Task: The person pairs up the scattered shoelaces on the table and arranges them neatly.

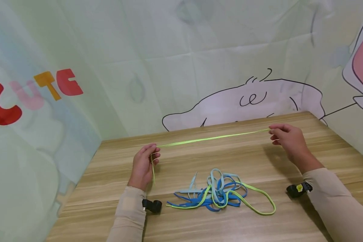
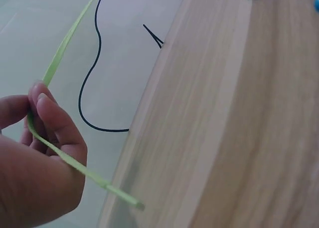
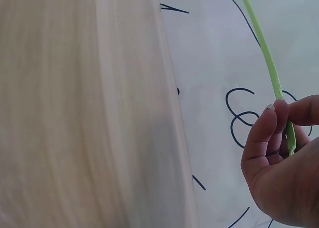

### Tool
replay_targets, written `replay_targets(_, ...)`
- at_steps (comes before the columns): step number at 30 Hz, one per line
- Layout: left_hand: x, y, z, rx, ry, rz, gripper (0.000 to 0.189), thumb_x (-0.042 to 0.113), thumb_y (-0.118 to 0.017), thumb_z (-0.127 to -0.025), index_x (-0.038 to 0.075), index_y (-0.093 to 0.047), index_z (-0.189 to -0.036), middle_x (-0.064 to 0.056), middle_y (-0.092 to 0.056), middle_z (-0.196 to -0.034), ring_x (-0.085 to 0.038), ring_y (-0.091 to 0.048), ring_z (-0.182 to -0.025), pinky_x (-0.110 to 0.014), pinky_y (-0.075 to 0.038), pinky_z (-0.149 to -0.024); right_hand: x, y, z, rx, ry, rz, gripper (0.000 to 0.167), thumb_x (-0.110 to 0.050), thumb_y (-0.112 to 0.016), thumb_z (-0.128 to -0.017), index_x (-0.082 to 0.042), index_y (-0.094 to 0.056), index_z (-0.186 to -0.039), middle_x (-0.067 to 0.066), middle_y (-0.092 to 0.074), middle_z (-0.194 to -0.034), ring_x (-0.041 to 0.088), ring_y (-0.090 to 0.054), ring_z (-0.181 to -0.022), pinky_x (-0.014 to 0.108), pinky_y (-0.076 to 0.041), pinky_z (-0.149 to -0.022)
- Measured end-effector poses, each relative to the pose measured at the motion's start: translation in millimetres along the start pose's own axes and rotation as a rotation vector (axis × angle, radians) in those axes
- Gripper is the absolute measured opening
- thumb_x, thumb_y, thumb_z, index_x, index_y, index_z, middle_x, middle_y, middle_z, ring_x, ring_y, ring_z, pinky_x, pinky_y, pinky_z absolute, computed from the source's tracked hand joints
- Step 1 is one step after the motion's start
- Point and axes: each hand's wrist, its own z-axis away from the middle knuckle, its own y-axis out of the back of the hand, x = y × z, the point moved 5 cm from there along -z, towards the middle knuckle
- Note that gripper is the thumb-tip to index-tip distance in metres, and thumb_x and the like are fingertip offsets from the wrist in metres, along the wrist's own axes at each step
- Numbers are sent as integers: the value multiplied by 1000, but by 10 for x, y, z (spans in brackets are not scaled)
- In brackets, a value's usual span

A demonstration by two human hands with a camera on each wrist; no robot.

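The printed backdrop (image 1: 157,40) rises behind the far edge of the wooden table (image 1: 109,208), whose far left and far right corners both show. Not far in from that edge, held up off the wood, a flat lime-green shoelace (image 1: 211,138) is drawn almost straight between the left hand (image 1: 143,166) and the right hand (image 1: 291,143), its long axis running left to right, roughly along the far edge. Nearer the person, around the middle of the table, lies a loose tangle of shoelaces (image 1: 220,195) in lime green, pale blue and deeper blue, too knotted up to count; one green loop reaches out rightward and several ends point left. The tangle thus sits on the near side of the stretched lace, apart from it and between the forearms, with the left hand looking slightly nearer to those ends. The hands are well apart: the right, toward the far right corner, pinches the lace between thumb and fingers, a short piece showing inside the palm; the left, toward the far left corner, pinches it likewise, and beyond that grip a free tail (image 2: 94,176) hangs toward the tabletop
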Motion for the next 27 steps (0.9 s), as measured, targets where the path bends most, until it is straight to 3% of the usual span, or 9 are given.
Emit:
replay_targets(9, 3, 76, 7, 4, 1, -18, 29, 15, -53, -105, -3, -51, -128, 1, -68, -92, -11, -61, -77, -19, -47, -62, 35, -16, -36, 21, -33, 7, 32, -18, -54, -103, 9, -57, -120, -11, -64, -85, 7, -62, -76, 21, -56, -67)
replay_targets(15, 29, 60, 18, -8, -16, -16, 33, 17, -52, -106, -3, -50, -132, 1, -67, -96, -12, -60, -81, -19, -47, -65, 23, -2, -69, 18, -34, 17, 25, -19, -53, -103, 1, -63, -114, -13, -65, -83, 5, -63, -76, 20, -56, -67)
replay_targets(23, 15, 46, -16, -6, 20, -20, 30, 16, -52, -106, -1, -52, -131, 0, -66, -99, -12, -59, -83, -19, -46, -65, 26, 14, -110, -20, -64, 65, 41, -24, -48, -106, 8, -56, -131, -14, -65, -87, 7, -64, -82, 21, -56, -72)
replay_targets(27, -11, 49, -50, -4, 44, -3, 31, 16, -53, -105, 0, -52, -131, -1, -64, -100, -13, -58, -85, -20, -46, -66, 20, 74, -132, -6, -55, 81, 38, -24, -47, -106, 4, -57, -129, -12, -64, -90, 6, -63, -83, 21, -56, -71)
